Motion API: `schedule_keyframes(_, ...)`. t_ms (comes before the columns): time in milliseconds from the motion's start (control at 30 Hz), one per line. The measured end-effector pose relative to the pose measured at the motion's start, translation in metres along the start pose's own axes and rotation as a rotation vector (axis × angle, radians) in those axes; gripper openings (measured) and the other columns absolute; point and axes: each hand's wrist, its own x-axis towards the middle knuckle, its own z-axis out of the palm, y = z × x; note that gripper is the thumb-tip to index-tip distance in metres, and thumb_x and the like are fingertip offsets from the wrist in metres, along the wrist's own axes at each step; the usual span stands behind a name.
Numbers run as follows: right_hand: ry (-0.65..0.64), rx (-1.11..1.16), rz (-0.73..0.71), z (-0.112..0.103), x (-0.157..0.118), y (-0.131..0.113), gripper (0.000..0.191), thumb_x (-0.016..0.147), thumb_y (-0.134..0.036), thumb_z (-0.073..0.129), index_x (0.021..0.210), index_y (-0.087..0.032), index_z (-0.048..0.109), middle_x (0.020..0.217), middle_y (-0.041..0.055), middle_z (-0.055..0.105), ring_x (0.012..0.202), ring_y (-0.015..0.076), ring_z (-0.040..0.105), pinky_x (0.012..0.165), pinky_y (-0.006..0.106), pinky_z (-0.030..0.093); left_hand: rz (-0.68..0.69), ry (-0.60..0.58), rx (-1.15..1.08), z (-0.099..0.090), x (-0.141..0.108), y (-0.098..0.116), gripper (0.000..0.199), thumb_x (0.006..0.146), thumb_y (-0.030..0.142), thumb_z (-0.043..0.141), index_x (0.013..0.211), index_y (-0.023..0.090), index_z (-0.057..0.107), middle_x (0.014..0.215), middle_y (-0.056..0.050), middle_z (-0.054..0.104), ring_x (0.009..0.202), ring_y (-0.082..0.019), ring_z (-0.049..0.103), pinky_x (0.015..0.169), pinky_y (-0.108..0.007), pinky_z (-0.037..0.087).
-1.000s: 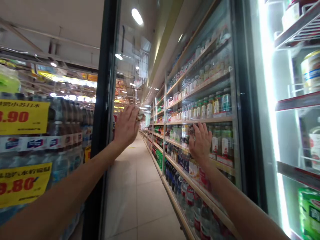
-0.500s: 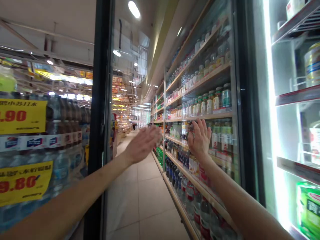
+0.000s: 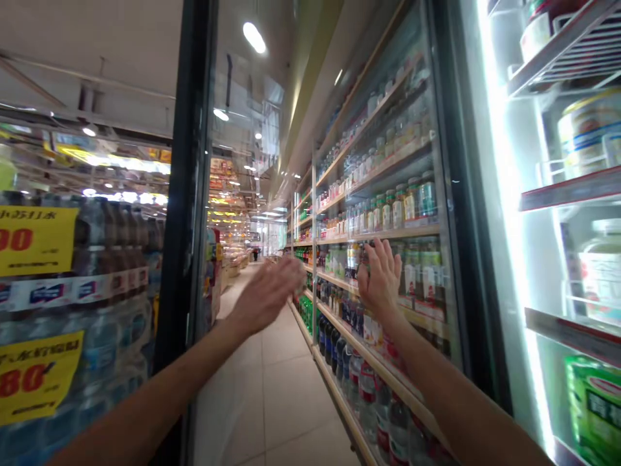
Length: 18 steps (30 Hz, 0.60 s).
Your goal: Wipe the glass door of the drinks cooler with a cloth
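Note:
A tall glass door (image 3: 245, 382) with a dark frame stands open in front of me. My right hand (image 3: 381, 281) is raised at the pane, fingers spread upward, holding nothing; whether it touches the glass cannot be made out. My left hand (image 3: 266, 294) reaches forward to the left of it, fingers stretched out and blurred, palm turned away from view. It holds nothing visible. Through or in the glass appear long shelves of bottles (image 3: 388, 210).
On the right is a lit cooler with wire shelves (image 3: 570, 188), a large can (image 3: 589, 129), a white bottle (image 3: 604, 272) and a green pack (image 3: 594, 401). Stacked bottle packs (image 3: 104, 285) with yellow price signs (image 3: 36, 375) stand left. A tiled floor (image 3: 286, 388) runs ahead.
The view has turned slightly right, so more of the lit cooler shows and the door sits further left. Both hands appear a little lower and further left, still outstretched.

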Motion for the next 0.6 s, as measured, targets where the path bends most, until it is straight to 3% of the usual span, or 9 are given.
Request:
schedule_keyframes(67,-0.011,-0.002,0.004,-0.001,0.000,0.000,0.045,0.084,-0.026,0.040,0.129,-0.019,0.043,0.140,0.0104,0.041,0.134,0.0233,0.028,0.107,0.048,0.022,-0.253,0.081,0.051,-0.002,0.001,-0.011,0.053,0.088,0.016,0.038,0.139,0.023,0.027,0.142,-0.008,0.037,0.136,-0.022,0.021,0.109,-0.044,0.024)
schedule_keyframes(100,-0.014,-0.004,0.007,-0.001,0.000,0.000,0.045,0.084,-0.027,0.040,0.128,-0.018,0.044,0.140,0.0103,0.041,0.134,0.0234,0.028,0.107,0.048,0.022,-0.298,0.092,0.063,-0.003,0.001,-0.013,0.054,0.088,0.017,0.039,0.140,0.022,0.025,0.143,-0.009,0.035,0.136,-0.023,0.020,0.108,-0.045,0.026)
schedule_keyframes(133,-0.016,-0.007,0.009,-0.001,0.000,-0.001,0.044,0.084,-0.027,0.040,0.128,-0.018,0.044,0.141,0.0102,0.040,0.134,0.0237,0.028,0.107,0.048,0.021,-0.264,0.076,0.062,-0.003,0.000,-0.012,0.055,0.087,0.016,0.038,0.140,0.023,0.024,0.143,-0.009,0.034,0.136,-0.023,0.020,0.107,-0.046,0.026)
schedule_keyframes(233,-0.010,-0.005,0.008,-0.002,0.001,-0.001,0.045,0.084,-0.027,0.040,0.127,-0.018,0.045,0.140,0.0104,0.041,0.134,0.0238,0.029,0.107,0.048,0.022,0.114,-0.057,-0.012,-0.002,-0.007,0.000,0.055,0.087,0.013,0.036,0.140,0.025,0.024,0.141,-0.005,0.039,0.136,-0.019,0.023,0.110,-0.040,0.024)
schedule_keyframes(300,-0.010,0.001,0.006,-0.002,0.001,0.000,0.046,0.084,-0.027,0.040,0.129,-0.019,0.044,0.140,0.0104,0.042,0.134,0.0236,0.029,0.107,0.047,0.022,0.197,-0.097,-0.045,-0.001,-0.009,0.002,0.054,0.088,0.013,0.035,0.139,0.026,0.026,0.140,-0.003,0.041,0.135,-0.017,0.023,0.111,-0.039,0.021)
schedule_keyframes(433,-0.017,0.000,0.006,-0.001,0.000,0.000,0.046,0.083,-0.027,0.041,0.129,-0.019,0.043,0.140,0.0103,0.041,0.134,0.0237,0.028,0.107,0.047,0.021,-0.283,0.065,0.025,0.000,-0.004,-0.006,0.053,0.089,0.017,0.036,0.140,0.026,0.024,0.144,-0.006,0.033,0.137,-0.021,0.019,0.110,-0.046,0.022)
schedule_keyframes(467,-0.016,-0.001,0.007,-0.001,0.000,0.000,0.046,0.083,-0.027,0.041,0.129,-0.019,0.044,0.141,0.0103,0.040,0.134,0.0237,0.028,0.107,0.047,0.021,-0.325,0.085,0.030,0.001,-0.004,-0.005,0.054,0.089,0.016,0.036,0.140,0.025,0.023,0.144,-0.007,0.032,0.137,-0.022,0.017,0.109,-0.047,0.023)
schedule_keyframes(500,-0.014,-0.001,0.007,-0.001,0.000,0.001,0.046,0.083,-0.027,0.041,0.128,-0.019,0.044,0.141,0.0104,0.040,0.134,0.0236,0.028,0.108,0.047,0.020,-0.279,0.075,0.020,0.001,-0.005,0.000,0.054,0.088,0.015,0.036,0.140,0.024,0.023,0.144,-0.007,0.033,0.137,-0.022,0.017,0.109,-0.047,0.022)
schedule_keyframes(600,-0.005,-0.001,0.003,-0.001,0.000,0.001,0.045,0.084,-0.027,0.040,0.128,-0.019,0.045,0.140,0.0105,0.041,0.134,0.0236,0.028,0.107,0.047,0.021,0.116,-0.045,-0.048,0.003,-0.012,0.017,0.054,0.087,0.014,0.037,0.139,0.024,0.027,0.141,-0.005,0.038,0.137,-0.019,0.019,0.111,-0.040,0.019)
